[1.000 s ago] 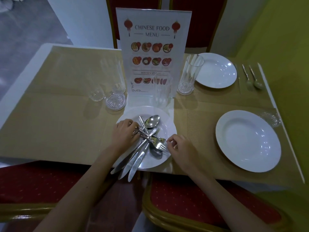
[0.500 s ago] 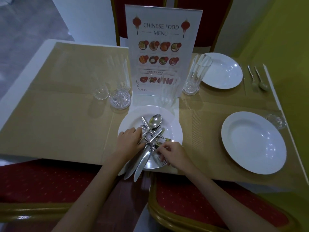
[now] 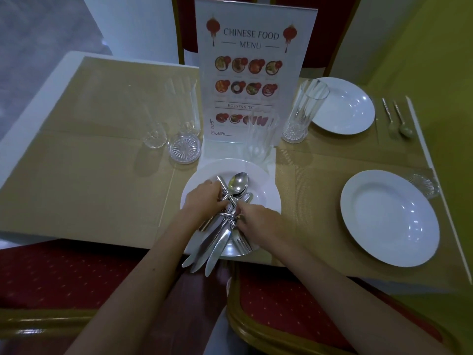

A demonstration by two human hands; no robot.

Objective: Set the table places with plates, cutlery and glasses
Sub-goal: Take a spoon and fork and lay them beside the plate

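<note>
Cutlery, loose heap of polished steel knives, forks and spoons (image 3: 225,221), lies crossed on the round white plate (image 3: 266,185) at the middle of the table's near edge, knife blades overhanging the rim toward the chairs. Judged stiff, fairly light piece by piece, slick and prone to slide or clatter; best taken by the handles, a few pieces at once, since the heap is tangled.

Holders and contents, largest first:
- Rectangular table with tan woven mats (image 3: 84,180): carries everything listed
- Large white plate at the near right edge (image 3: 389,219): holds nothing
- White plate at the far right corner (image 3: 343,106): holds nothing; a fork and spoon (image 3: 398,119) lie beside it
- Tall ribbed clear glasses: one (image 3: 304,111) just beside the far plate, one (image 3: 258,137) before the white standing menu card (image 3: 253,67), more left of the card; all look empty, fragile, grip low on the body
- Small cut-glass tumbler (image 3: 184,148) left of the card; another (image 3: 423,184) at the right edge

Left hand (image 3: 204,201): fingers curled over the handles
Right hand (image 3: 258,219): fingertips pinching pieces at the crossing; which piece, cannot tell
</note>
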